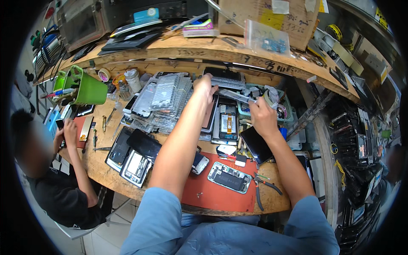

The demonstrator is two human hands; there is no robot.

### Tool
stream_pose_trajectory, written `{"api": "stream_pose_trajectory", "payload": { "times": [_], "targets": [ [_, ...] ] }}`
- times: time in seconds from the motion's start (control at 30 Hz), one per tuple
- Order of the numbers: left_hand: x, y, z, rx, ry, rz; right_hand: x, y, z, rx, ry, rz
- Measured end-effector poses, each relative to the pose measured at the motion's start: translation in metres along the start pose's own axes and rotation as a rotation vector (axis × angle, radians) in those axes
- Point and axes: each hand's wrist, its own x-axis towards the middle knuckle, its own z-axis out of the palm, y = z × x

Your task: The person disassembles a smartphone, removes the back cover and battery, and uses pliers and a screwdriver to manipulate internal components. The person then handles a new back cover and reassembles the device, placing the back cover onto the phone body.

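My left hand [205, 87] reaches to the back of the bench, fingers closed at a stack of thin trays [223, 78]; what it grips is unclear. My right hand [262, 110] is closed on the right end of a clear plastic tray [233, 95], which slants toward my left hand. Below them sit an opened phone [227, 123] and, under my right wrist, a black phone [253, 142]. On a red mat [197, 204] lie another opened phone [227, 178] and pliers [265, 187].
Stacked plastic trays [165, 100], phone housings [127, 148], a green tool holder [89, 85] and a mesh basket [280, 110] crowd the bench. A shelf [191, 49] overhangs the back. A co-worker [59, 187] sits at the left; phones fill a rack [352, 140] at the right.
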Motion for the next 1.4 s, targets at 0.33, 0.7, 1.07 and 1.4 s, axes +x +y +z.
{"api": "stream_pose_trajectory", "payload": {
  "times": [0.33,0.7,1.07,1.4],
  "targets": [
    [-0.243,-0.001,-0.165,0.876,-0.193,0.932,0.131,-0.069,0.058,0.177,0.003,-0.057],
    [-0.312,-0.065,-0.273,0.978,0.101,1.259,0.221,-0.096,0.166,-0.044,-0.337,-0.169],
    [-0.31,-0.062,-0.282,0.842,0.102,1.195,0.233,-0.099,0.133,0.089,-0.529,-0.106],
    [-0.309,-0.063,-0.287,0.799,0.044,1.2,0.143,-0.111,-0.027,0.269,-0.42,-0.11]
  ]
}}
